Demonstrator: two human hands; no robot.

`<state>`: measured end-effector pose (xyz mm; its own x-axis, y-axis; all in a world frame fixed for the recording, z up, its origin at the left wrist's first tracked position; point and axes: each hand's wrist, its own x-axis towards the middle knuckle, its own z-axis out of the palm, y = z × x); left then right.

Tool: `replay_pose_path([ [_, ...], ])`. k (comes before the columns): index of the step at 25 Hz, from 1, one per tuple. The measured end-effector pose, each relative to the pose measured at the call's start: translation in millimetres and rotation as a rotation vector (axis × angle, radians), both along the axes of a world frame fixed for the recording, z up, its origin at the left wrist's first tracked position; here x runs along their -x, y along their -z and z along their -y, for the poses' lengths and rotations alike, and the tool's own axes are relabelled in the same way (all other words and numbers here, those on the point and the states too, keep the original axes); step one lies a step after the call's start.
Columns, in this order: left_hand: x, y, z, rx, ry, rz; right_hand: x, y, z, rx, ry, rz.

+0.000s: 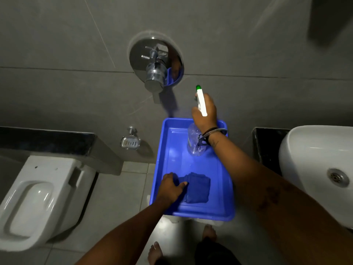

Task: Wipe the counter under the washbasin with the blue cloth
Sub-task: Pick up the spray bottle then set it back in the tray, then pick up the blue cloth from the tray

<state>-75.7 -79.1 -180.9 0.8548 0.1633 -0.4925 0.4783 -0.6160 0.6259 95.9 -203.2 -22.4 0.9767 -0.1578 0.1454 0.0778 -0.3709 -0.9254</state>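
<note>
A folded dark blue cloth (197, 188) lies in the near part of a bright blue tray (172, 150). My left hand (171, 186) rests on the cloth's left edge, thumb and fingers touching it. My right hand (205, 111) grips the neck of a clear spray bottle (194, 144) with a white, green-tipped trigger head; the bottle stands at the tray's far end. The white washbasin (313, 169) is at the right edge, and a strip of dark counter (267, 148) shows behind it.
A white toilet (38, 199) stands at the lower left below a dark-topped ledge (47, 136). A chrome tap and round wall plate (155, 62) are on the grey tiled wall, a metal soap dish (130, 143) below. My bare feet (155, 253) stand on the tiled floor.
</note>
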Motion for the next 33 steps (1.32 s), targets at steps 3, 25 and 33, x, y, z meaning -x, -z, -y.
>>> replay_pose_path([
  [3,-4.7,1.9,9.7,0.023,-0.187,-0.010,-4.8,5.3,4.6,-0.046,0.006,-0.010],
  [25,-8.1,16.5,32.2,0.363,-0.480,-0.337,136.1,154.1,40.2,0.078,0.075,-1.012],
  [33,2.1,-13.9,13.9,0.754,-0.406,-0.238,153.4,128.0,55.7,-0.376,-0.016,-0.983],
])
